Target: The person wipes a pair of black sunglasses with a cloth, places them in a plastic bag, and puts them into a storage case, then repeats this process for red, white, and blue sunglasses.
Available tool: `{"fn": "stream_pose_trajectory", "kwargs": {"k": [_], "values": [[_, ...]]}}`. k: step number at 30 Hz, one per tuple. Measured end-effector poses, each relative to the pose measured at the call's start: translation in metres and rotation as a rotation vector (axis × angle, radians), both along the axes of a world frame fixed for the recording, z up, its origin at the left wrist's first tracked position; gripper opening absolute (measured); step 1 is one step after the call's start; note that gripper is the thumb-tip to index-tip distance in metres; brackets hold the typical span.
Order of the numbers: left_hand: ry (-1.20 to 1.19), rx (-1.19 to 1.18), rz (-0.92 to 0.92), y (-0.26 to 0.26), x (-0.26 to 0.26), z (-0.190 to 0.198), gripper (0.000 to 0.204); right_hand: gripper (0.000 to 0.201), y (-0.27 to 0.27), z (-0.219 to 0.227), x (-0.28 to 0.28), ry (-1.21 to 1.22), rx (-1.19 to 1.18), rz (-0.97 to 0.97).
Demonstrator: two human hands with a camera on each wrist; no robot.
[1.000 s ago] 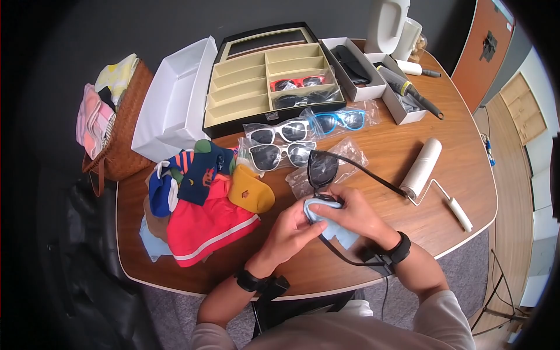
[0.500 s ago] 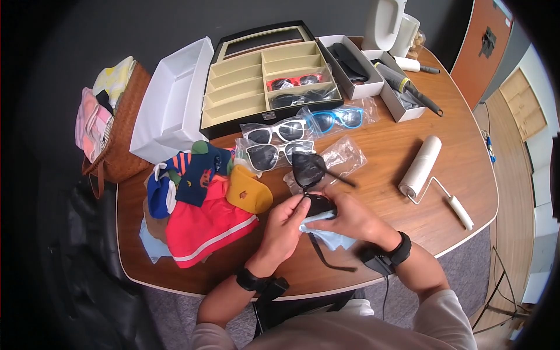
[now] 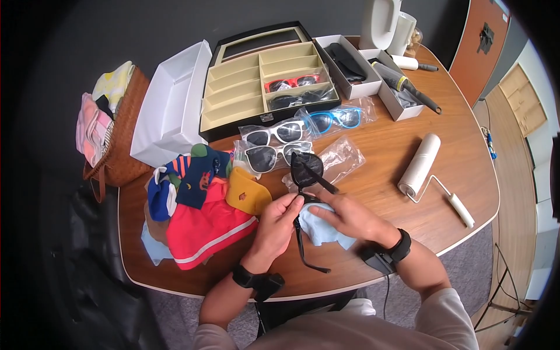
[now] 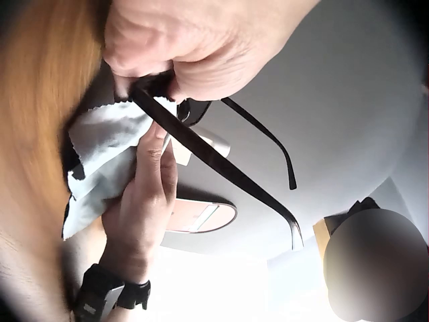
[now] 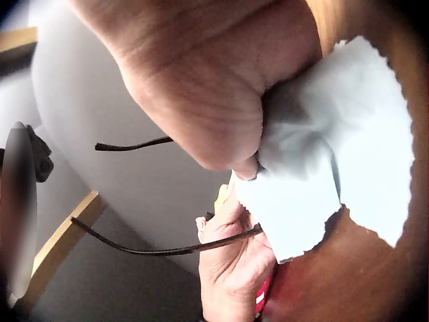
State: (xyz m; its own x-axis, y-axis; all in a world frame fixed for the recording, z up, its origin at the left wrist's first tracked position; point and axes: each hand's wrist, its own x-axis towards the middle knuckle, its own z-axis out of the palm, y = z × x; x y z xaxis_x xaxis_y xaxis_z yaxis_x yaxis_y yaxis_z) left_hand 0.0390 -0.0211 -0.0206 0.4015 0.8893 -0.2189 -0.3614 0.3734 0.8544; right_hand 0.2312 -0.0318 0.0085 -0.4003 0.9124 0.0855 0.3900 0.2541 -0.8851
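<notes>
My left hand (image 3: 277,224) pinches a pair of black sunglasses (image 3: 305,170) near one hinge, its thumb on the frame. One dark lens points away from me, and a temple arm hangs down toward the table's near edge. My right hand (image 3: 361,219) holds a light blue cleaning cloth (image 3: 324,227) against the nearer lens, which is mostly covered by fingers and cloth. In the left wrist view the cloth (image 4: 100,168) droops below the frame and both temple arms (image 4: 214,157) stick out unfolded. The right wrist view shows the cloth's zigzag edge spread under the right hand.
Bagged white sunglasses (image 3: 274,154) and blue sunglasses (image 3: 332,119) lie beyond the hands, before a compartment case (image 3: 233,119). Clothes (image 3: 213,227) are heaped at left beside a white box (image 3: 169,111) and wicker basket (image 3: 125,128). A lint roller (image 3: 421,165) lies right.
The sunglasses have turned in my hands, their lower temple swinging leftward. The cloth, bunched around the lens between both hands before, now hangs more spread from my right hand.
</notes>
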Motion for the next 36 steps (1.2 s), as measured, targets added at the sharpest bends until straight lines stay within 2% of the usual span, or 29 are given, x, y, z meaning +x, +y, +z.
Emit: {"fn": "stream_pose_trajectory", "kwargs": {"k": [6, 14, 17, 20, 21, 24, 29, 32, 36], "values": [[0.226, 0.131, -0.045, -0.001, -0.003, 0.004, 0.019, 0.033, 0.002, -0.004, 0.004, -0.084, 0.030, 0.027], [0.147, 0.012, -0.082, -0.001, -0.005, 0.007, 0.021, 0.032, 0.002, 0.004, 0.001, -0.145, -0.025, -0.027], [0.088, -0.020, -0.067, 0.000, -0.005, 0.009, 0.022, 0.032, 0.001, 0.000, -0.002, -0.011, -0.050, -0.125], [0.140, 0.057, -0.053, 0.002, -0.008, 0.006, 0.024, 0.030, 0.003, 0.007, -0.001, -0.078, -0.080, -0.409], [0.176, 0.101, -0.051, 0.004, -0.008, 0.009, 0.025, 0.025, 0.005, -0.001, -0.001, 0.052, -0.012, -0.524], [0.086, 0.039, -0.046, 0.002, -0.002, 0.028, 0.026, 0.020, 0.014, -0.007, 0.010, 0.299, 0.040, -0.689], [0.116, 0.093, -0.038, 0.004, -0.003, 0.030, 0.030, 0.022, 0.013, 0.001, 0.006, 0.475, -0.015, -0.793], [0.156, 0.134, -0.014, 0.003, -0.004, 0.024, 0.029, 0.019, 0.015, -0.002, 0.006, 0.480, 0.047, -0.789], [0.223, 0.206, 0.006, 0.002, -0.003, 0.022, 0.028, 0.016, 0.014, -0.006, 0.009, 0.510, 0.002, -0.723]]}}
